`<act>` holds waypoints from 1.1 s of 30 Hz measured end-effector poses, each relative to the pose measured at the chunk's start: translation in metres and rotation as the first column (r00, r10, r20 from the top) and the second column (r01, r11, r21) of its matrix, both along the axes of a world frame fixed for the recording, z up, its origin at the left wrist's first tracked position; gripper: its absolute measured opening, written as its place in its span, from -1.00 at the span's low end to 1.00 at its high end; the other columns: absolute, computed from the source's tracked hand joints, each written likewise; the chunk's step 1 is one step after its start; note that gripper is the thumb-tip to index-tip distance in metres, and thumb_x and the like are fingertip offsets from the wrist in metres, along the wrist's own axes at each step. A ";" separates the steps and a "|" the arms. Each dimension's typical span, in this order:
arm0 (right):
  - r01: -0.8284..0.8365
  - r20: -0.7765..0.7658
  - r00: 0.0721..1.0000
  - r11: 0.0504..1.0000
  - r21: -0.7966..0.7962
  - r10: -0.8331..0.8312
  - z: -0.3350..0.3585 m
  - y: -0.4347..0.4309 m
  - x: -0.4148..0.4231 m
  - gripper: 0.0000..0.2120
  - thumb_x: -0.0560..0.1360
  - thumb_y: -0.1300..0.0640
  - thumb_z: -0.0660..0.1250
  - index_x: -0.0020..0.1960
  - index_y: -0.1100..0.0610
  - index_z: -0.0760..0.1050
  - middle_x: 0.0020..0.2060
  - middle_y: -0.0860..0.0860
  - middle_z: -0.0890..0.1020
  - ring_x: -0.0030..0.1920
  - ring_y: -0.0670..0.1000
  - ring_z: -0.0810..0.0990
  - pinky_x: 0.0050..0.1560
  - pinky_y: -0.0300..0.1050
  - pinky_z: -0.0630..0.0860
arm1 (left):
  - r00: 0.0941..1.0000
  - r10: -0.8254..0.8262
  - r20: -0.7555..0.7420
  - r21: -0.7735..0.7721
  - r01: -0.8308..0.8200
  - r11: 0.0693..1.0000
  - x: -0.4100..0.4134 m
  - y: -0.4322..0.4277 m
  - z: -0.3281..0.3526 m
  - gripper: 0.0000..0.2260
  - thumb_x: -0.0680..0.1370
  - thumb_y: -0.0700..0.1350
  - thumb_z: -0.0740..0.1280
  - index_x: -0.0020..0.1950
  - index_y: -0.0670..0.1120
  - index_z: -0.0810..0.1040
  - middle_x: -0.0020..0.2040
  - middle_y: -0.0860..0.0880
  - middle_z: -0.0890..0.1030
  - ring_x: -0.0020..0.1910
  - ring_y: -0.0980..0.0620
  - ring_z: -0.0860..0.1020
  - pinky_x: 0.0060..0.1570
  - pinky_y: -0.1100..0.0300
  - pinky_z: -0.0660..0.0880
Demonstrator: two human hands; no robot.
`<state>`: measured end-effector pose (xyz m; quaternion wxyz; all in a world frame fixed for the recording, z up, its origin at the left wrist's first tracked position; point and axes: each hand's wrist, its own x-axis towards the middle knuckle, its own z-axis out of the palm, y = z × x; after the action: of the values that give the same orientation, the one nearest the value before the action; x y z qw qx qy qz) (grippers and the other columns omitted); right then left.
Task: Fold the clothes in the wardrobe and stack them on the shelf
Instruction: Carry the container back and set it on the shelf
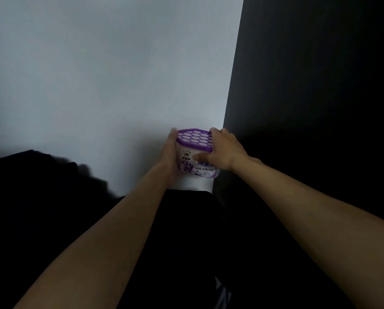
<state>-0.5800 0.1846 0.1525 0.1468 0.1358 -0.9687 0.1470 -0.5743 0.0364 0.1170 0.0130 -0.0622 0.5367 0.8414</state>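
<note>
The tub [194, 160] sits between left hand [170, 152] and right hand [223, 148] (back wall [97, 74] behind); clothes [41, 197] lie left.

Blurred left grip [171, 152] and unreadable tub label [205, 172]
</note>
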 end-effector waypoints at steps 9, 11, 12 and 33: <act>0.058 0.091 0.994 0.994 0.094 -0.067 -0.085 -0.004 -0.053 -0.13 0.30 -0.27 0.54 0.41 0.11 0.28 0.31 0.14 0.41 0.31 0.18 0.39 0.19 0.07 0.46 | 0.932 -0.118 0.341 -0.846 0.360 0.393 -0.017 -0.015 -0.124 -0.63 0.62 -0.06 0.30 0.30 -0.29 0.52 0.24 -0.26 0.58 0.16 -0.16 0.57 0.15 0.10 0.46; 0.052 0.130 0.989 0.995 0.088 -0.063 -0.096 -0.004 -0.060 -0.12 0.30 -0.28 0.54 0.43 0.10 0.28 0.31 0.13 0.41 0.32 0.18 0.40 0.21 0.08 0.46 | 0.952 -0.123 0.279 -0.892 0.304 0.333 -0.018 -0.015 -0.131 -0.47 0.55 -0.05 0.42 0.41 -0.29 0.41 0.33 -0.24 0.52 0.29 -0.14 0.51 0.13 0.16 0.41; 0.044 0.147 0.987 0.995 0.088 -0.057 -0.101 -0.004 -0.063 -0.12 0.30 -0.28 0.54 0.44 0.10 0.27 0.31 0.13 0.41 0.32 0.18 0.40 0.22 0.08 0.46 | 0.964 -0.118 0.240 -0.888 0.267 0.375 -0.020 -0.014 -0.133 -0.46 0.53 -0.09 0.44 0.42 -0.28 0.38 0.30 -0.22 0.53 0.25 -0.12 0.52 0.05 0.21 0.41; -0.053 0.175 0.985 0.968 0.245 0.010 -0.117 -0.001 -0.056 -0.24 0.43 -0.17 0.47 0.48 0.10 0.25 0.36 0.12 0.46 0.34 0.16 0.45 0.33 0.06 0.39 | 0.980 -0.195 0.025 -0.784 0.140 0.605 -0.025 -0.015 -0.137 -0.66 0.51 -0.42 0.28 0.27 -0.26 0.53 0.09 -0.13 0.63 -0.15 0.12 0.59 -0.29 0.42 0.45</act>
<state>-0.6363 0.1837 0.0351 0.0419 0.1555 -0.9862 0.0379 -0.5992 0.0213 -0.0200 0.0464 0.0154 0.8522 0.5209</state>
